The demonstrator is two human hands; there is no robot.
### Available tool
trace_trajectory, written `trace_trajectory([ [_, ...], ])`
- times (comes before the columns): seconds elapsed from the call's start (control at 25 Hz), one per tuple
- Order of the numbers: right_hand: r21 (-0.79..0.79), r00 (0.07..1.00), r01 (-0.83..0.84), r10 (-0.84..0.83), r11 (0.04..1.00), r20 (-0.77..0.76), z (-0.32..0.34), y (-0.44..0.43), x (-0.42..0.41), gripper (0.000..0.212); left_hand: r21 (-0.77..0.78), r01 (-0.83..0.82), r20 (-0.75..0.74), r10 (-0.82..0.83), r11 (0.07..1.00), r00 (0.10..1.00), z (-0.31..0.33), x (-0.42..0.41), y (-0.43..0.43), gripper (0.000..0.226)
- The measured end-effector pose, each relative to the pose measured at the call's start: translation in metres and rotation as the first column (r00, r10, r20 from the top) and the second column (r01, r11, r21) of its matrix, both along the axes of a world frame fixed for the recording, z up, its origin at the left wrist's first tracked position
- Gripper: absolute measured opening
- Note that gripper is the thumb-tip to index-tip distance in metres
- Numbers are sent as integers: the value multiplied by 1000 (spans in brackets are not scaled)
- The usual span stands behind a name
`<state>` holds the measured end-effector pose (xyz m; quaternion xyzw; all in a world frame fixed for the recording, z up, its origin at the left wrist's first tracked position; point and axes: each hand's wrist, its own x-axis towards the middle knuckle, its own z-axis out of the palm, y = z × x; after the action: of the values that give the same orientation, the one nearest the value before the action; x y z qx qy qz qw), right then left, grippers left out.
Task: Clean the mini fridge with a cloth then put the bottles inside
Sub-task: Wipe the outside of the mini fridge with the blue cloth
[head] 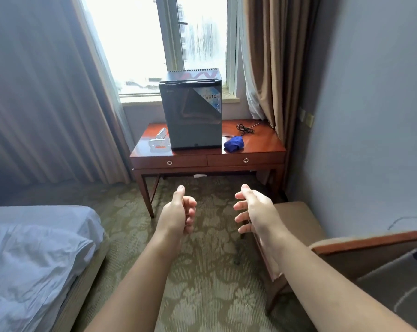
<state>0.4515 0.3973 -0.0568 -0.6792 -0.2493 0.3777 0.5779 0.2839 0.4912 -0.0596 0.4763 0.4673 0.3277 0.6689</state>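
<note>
Approaching the fridge: what could slip

Nothing is held. The left hand (176, 212) is curled in with its thumb raised and the right hand (253, 209) is loosely spread, both well short of the fridge (190, 116), whose door is shut. The cloth (234, 144) lies just right of the fridge on the desk (262, 142); the bottles (158, 140) lie flat at its left. If the fridge is nudged during wiping, the bottles could be rolled off the edge. The cable (245, 128), right of the fridge behind the cloth, could be snagged. The way to the fridge is narrowed by a bed (34, 248) and a chair (296, 219).
</note>
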Motion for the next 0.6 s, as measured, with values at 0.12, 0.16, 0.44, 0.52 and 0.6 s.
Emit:
trace_trajectory([
  [0.12,-37,1000,-16,15,999,-18,-6,56,29,37,-3,-17,-4,17,1000,1000,-1,31,56,55],
  [0.16,-47,999,-35,35,998,-14,-12,76,33,36,-3,-21,0,21,1000,1000,-4,39,76,55],
  [0.44,-170,993,-88,99,982,60,-47,251,75,27,-89,21,1,-21,996,1000,-38,99,252,52],
  [0.52,-208,992,-59,81,976,99,-49,304,92,23,-115,31,-14,-33,993,999,-40,115,307,50],
  [0.6,-235,991,-29,58,971,117,-55,350,108,20,-124,60,-33,-65,990,997,-37,132,359,48],
])
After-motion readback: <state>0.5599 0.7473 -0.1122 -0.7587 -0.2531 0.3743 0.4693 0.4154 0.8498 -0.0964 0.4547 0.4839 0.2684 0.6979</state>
